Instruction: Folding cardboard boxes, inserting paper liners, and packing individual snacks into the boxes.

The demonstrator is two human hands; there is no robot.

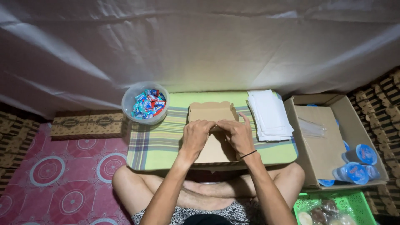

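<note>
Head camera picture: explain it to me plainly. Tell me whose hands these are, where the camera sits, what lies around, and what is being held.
There is no machine here. A person sits cross-legged on the floor, and the single camera is worn on their head, looking down at their own two bare hands.

The left hand and the right hand both grip a brown cardboard box, meeting at its front edge. The box rests on a low table covered with a green striped cloth.

On that table, to the left, stands a clear plastic bowl of wrapped sweets. To the right lies a stack of white paper sheets.

Beside the table on the right is a large open carton with sealed cups with blue lids in it. A green basket shows at the bottom right; its contents are too unclear to name.
</note>
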